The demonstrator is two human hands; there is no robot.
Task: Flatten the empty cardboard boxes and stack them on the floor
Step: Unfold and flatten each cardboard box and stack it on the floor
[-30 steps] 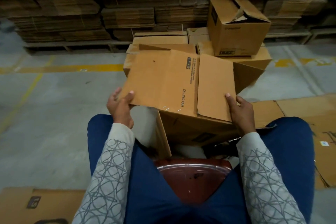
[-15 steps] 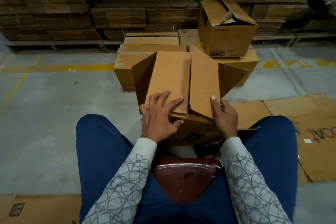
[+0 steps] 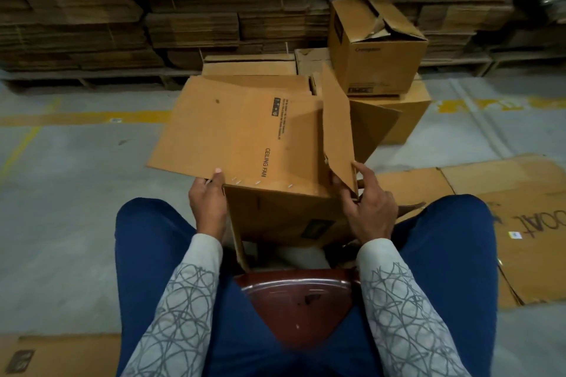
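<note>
I sit on a dark red chair with a brown cardboard box (image 3: 275,214) marked CEILING FAN between my knees. Its big left flap (image 3: 232,128) lies spread out to the left, and my left hand (image 3: 208,202) grips that flap's near edge, thumb on top. My right hand (image 3: 367,208) pinches the near corner of the narrower right flap (image 3: 337,128), which stands nearly upright. A further flap (image 3: 373,128) sticks out behind it to the right. The box's inside is hidden.
Several unflattened boxes stand just beyond, one upright box (image 3: 376,49) on top of another (image 3: 407,113). Flattened cardboard sheets (image 3: 505,217) cover the floor to my right, another sheet (image 3: 61,355) lies at lower left. Pallets of stacked flat cardboard (image 3: 183,9) line the back.
Half a second ago both flaps were folded over the box top with my left hand flat on them. Now the left flap is swung out left and the right flap is raised.
</note>
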